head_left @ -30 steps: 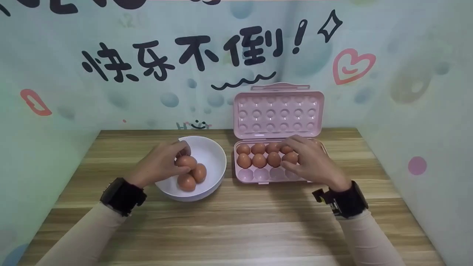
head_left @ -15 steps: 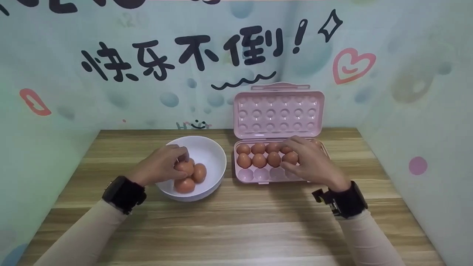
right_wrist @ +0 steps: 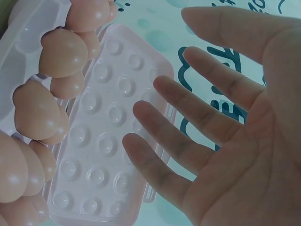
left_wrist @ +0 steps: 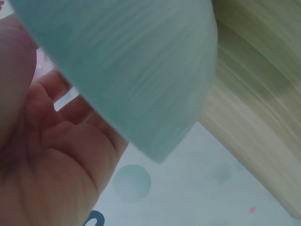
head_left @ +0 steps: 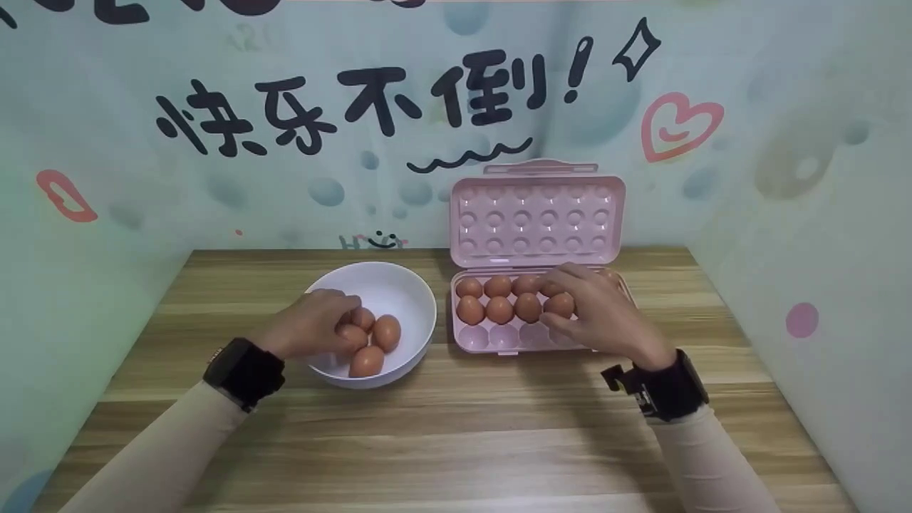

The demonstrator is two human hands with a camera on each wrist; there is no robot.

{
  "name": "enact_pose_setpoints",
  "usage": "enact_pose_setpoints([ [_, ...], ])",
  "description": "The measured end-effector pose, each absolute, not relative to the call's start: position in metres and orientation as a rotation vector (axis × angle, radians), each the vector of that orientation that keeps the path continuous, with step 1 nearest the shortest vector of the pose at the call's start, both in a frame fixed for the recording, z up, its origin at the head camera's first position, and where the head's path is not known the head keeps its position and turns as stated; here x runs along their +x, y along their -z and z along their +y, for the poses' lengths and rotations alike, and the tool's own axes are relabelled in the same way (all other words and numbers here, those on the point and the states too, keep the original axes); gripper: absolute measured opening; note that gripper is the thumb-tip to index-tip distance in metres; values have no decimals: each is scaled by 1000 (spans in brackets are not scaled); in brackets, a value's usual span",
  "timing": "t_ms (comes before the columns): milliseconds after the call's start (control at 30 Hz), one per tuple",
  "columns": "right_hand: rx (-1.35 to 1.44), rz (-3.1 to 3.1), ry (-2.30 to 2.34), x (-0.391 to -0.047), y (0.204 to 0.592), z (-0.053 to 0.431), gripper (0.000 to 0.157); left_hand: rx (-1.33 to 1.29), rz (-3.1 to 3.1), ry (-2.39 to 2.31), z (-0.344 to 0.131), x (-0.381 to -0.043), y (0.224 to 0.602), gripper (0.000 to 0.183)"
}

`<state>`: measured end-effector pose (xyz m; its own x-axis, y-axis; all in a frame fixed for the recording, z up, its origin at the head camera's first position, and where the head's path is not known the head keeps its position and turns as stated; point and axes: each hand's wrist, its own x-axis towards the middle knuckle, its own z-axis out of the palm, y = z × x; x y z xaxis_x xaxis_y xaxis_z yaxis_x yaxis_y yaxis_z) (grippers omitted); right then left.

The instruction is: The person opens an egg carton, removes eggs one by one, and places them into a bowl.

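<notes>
My left hand [head_left: 310, 324] reaches over the left rim of the white bowl [head_left: 417, 299], its curled fingers around a brown egg [head_left: 353, 336]. Several more eggs [head_left: 387, 333] lie inside. In the left wrist view the bowl wall [left_wrist: 141, 70] hides my fingertips. My right hand [head_left: 598, 310] hovers over the right part of the pink egg box [head_left: 456, 335], covering some of its cups. The right wrist view shows its fingers [right_wrist: 162, 136] spread and nothing held. Two rows of the box hold brown eggs [head_left: 470, 310]; the visible cups [head_left: 504, 336] of the front row are bare.
The raised lid [head_left: 538, 221] of the egg box stands behind it, against a printed backdrop [head_left: 285, 199]. Wood-grain table [head_left: 456, 442] spreads in front of bowl and box, with backdrop walls at either side.
My left hand has moved lower and toward me in the bowl with its egg. Other eggs there have shifted, and one behind now shows. The right hand stays almost still.
</notes>
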<state>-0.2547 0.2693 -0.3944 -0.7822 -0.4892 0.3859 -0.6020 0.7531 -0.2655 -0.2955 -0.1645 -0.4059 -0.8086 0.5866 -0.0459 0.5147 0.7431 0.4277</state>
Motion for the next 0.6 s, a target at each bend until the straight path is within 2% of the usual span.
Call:
enact_pose_setpoints([
  [400,847,-2648,-536,-255,395,270,37,767,2706,-570,-165,-294,406,22],
  [600,832,-2657,-558,-255,394,271,36,796,2688,-592,-165,-293,405,20],
])
